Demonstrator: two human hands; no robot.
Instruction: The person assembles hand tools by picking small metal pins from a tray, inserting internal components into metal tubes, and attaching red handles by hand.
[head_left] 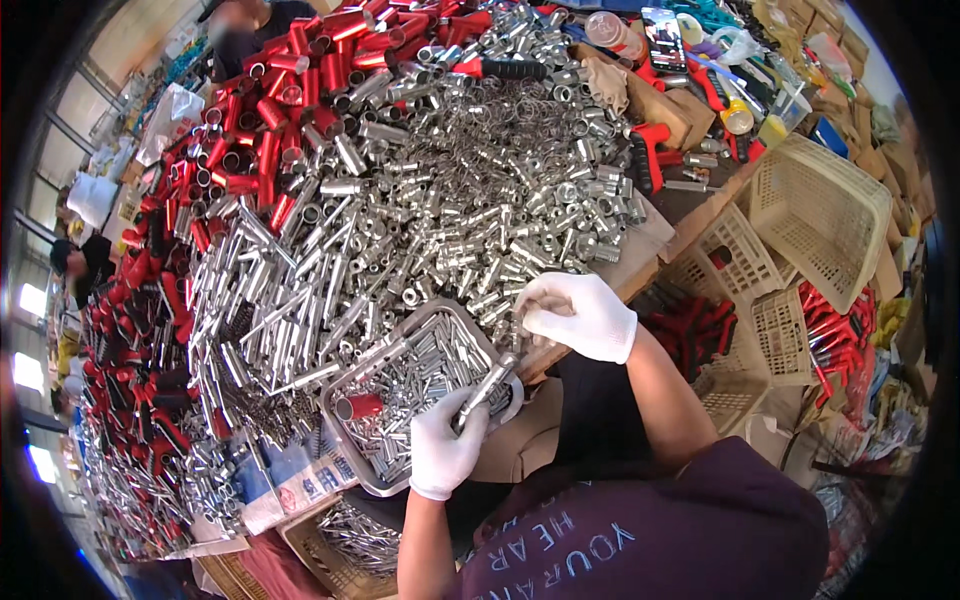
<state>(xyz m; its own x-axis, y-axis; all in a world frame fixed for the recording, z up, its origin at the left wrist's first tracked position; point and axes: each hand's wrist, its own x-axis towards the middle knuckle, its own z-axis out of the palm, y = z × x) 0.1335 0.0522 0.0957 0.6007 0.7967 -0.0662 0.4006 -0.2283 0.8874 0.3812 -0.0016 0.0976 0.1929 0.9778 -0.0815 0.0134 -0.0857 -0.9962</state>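
Note:
My left hand (447, 450), in a white glove, is closed around a shiny metal cylindrical fitting (488, 384), held tilted over the right part of a grey plastic tray (478, 338). Small metal pins (415, 370) fill that tray, and a short red tube (358, 406) lies among them. My right hand (582, 317), also gloved in white, is by the near right edge of a heap of silvery metal fittings (480, 225). Its fingers are curled together, and whatever they may hold is too small or hidden to name.
Red tubes (268, 150) are heaped at the far left, beside long metal rods (290, 300). Cream plastic baskets (820, 215) stand to the right beyond the table's wooden edge (700, 215). A phone (664, 40) stands upright at the back. Another person (250, 30) is at the far left.

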